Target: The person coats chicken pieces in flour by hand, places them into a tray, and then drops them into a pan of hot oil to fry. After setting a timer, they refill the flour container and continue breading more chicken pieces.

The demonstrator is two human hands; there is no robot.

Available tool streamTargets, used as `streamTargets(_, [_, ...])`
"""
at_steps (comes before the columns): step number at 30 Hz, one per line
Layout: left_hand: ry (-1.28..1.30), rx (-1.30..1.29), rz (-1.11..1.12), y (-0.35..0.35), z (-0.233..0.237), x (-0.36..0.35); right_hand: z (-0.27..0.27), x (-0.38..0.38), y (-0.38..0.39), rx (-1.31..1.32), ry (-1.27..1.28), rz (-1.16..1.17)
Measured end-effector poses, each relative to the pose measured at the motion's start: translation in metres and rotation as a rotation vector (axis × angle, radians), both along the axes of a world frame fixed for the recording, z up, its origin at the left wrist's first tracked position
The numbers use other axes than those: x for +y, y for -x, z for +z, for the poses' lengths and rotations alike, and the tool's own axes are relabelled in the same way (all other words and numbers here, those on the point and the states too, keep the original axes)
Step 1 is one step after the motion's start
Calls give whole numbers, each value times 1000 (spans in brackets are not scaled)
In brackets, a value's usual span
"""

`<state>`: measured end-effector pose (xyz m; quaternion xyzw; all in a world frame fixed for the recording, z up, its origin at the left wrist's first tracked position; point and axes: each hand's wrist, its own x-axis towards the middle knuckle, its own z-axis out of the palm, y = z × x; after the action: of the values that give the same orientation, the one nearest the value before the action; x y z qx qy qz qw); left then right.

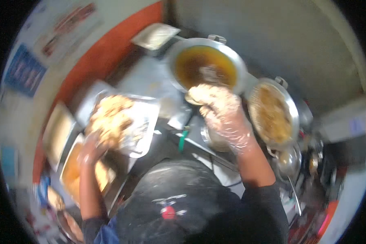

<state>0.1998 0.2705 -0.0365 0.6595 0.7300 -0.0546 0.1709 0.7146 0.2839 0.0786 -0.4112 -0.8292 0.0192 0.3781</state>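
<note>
My right hand (234, 128), in a clear plastic glove, reaches forward with its fingers closed round a pale, flour-coated piece of food (209, 95). The piece is at the near edge of a wide metal pan (240, 71) of brown oil, with some bubbles on the oil. On the left, my left hand (92, 149), also gloved, is at the near edge of a heap of coated pieces (112, 116) on a shiny metal tray (151, 140). Its fingers are blurred and partly merge with the heap.
Right of my right hand, a second pan (293, 116) holds bubbling, frying food. A tub with orange-brown contents (72, 175) lies below my left hand, beside a pale rectangular container (57, 136). A ladle (295, 195) rests in a bowl at right. Walls enclose the far side.
</note>
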Motion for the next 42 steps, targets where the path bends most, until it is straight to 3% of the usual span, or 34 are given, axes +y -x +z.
streamTargets(2, [9, -73, -3, 13, 6, 25, -55, 31, 91, 5, 144, 260])
streamTargets(3, [150, 17, 71, -3, 29, 39, -93, 43, 133, 33, 348, 290])
streamTargets(4, [39, 66, -29, 14, 8, 50, -129, 52, 173, 49, 552, 304])
streamTargets(7, [159, 127, -158, 32, -13, 86, -209, 102, 267, -178, 546, 251])
streamTargets(8, [178, 146, -105, 32, -12, 94, -226, 121, 293, -322, 463, 143])
streamTargets(9, [101, 188, -119, 31, -14, 95, -228, 132, 313, -462, 377, 28])
streamTargets(10, [21, 231, -137, 35, -14, 97, -230, 140, 325, -460, 365, 30])
streamTargets(11, [10, 233, -136, 49, -26, 111, -224, 146, 334, -424, 367, -113])
streamTargets(12, [179, 372, -447, 63, -51, 131, -218, 150, 341, -384, 370, -256])
streamTargets(13, [270, 449, -602, 69, -55, 138, -199, 152, 348, -446, 615, -367])
streamTargets(14, [350, 509, -762, 73, -52, 142, -202, 155, 353, -443, 613, -371])
streamTargets(16, [285, 213, -145, 71, -49, 139, -206, 161, 358, -343, 763, -505])
streamTargets(18, [140, 181, -147, 83, -78, 142, -201, 160, 359, -543, 802, -440])
streamTargets(20, [96, 231, -114, 92, -103, 158, -207, 159, 360, -943, 733, -294])
streamTargets(21, [72, 257, -97, 96, -112, 166, -252, 172, 362, -618, 803, -504])
streamTargets(23, [21, 308, -67, 100, -117, 179, -338, 196, 356, -525, 756, -529])
streamTargets(26, [5, 413, -197, 89, -90, 177, -263, 168, 359, -160, 733, -666])
streamTargets(27, [144, 478, -317, 82, -63, 175, -247, 163, 357, -82, 720, -600])
streamTargets(28, [135, 483, -331, 82, -64, 179, -236, 158, 354, -3, 707, -534])
streamTargets(29, [142, 378, -346, 91, -72, 183, -228, 154, 352, 242, 669, -420])
streamTargets(32, [202, 129, -188, 111, -88, 201, -253, 170, 341, 321, 439, -315])
streamTargets(33, [202, 113, -339, 115, -77, 198, -265, 176, 332, 328, 435, -320])
streamTargets(34, [204, 66, -346, 113, -66, 192, -277, 180, 320, 567, 614, -90])
streamTargets(36, [212, -27, -360, 110, -44, 179, -261, 159, 309, 798, 791, 153])
streamTargets(38, [-26, -1, -497, 103, -45, 169, -187, 104, 299, 617, 752, 9])
streamTargets(40, [-95, -23, -460, 66, 11, 137, -190, 88, 289, 490, 799, -11])
streamTargets(42, [-151, -50, -422, 31, 26, 116, -179, 64, 296, 630, 621, 168])
